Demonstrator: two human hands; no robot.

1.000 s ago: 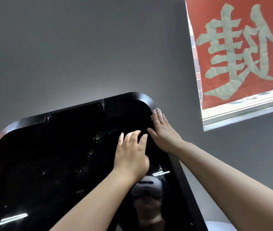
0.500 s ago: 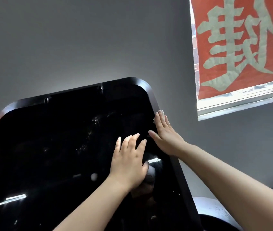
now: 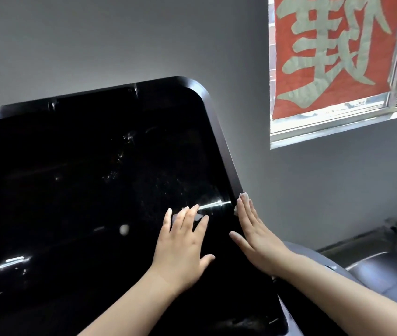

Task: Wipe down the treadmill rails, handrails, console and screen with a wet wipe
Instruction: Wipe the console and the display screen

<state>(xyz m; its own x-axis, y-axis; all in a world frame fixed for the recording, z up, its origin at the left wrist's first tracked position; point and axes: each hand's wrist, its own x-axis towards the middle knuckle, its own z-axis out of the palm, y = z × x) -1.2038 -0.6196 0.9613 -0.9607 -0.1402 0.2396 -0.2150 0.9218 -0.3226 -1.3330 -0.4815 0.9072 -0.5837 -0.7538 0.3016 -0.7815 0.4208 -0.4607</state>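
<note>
Both hands lie flat with straight fingers: the left hand on the dark screen, the right hand pressing a wipe against its right edge. That edge runs up and away from the fingertips, and the right hand is nearer it.

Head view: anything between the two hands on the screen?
Nothing: only bare black glass of the screen separates the left hand from the right hand, with a bright reflection streak just above the gap.

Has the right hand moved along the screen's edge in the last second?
Yes. The right hand has slid down the screen's right edge, away from its top corner.
</note>
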